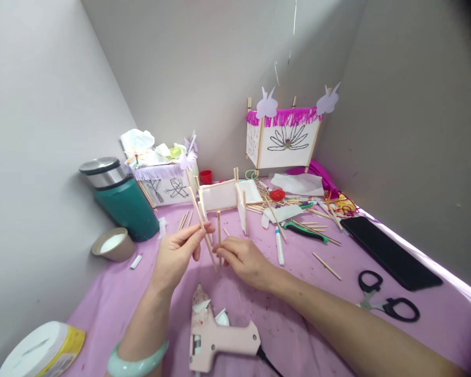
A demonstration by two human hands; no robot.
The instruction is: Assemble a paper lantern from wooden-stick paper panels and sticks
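My left hand (182, 248) pinches a thin wooden stick (196, 204) that leans up to the left. Between the thumb and fingers of my right hand (241, 256), a second wooden stick (219, 222) stands nearly upright. The lower parts of the two sticks come close together; whether they touch I cannot tell. Just behind my hands is a small white-panelled frame (220, 196) with wooden sticks at its corners. A pink glue gun (223, 337) lies on the purple cloth in front of me, its nozzle pointing away.
At left stand a green tumbler (121, 207), a small bowl (113, 245) and a white-lidded tub (43, 351). A decorated lantern (286, 139) hangs behind. Pliers (306, 230), a marker (279, 246), loose sticks, black scissors (388, 301) and a phone (390, 251) lie right.
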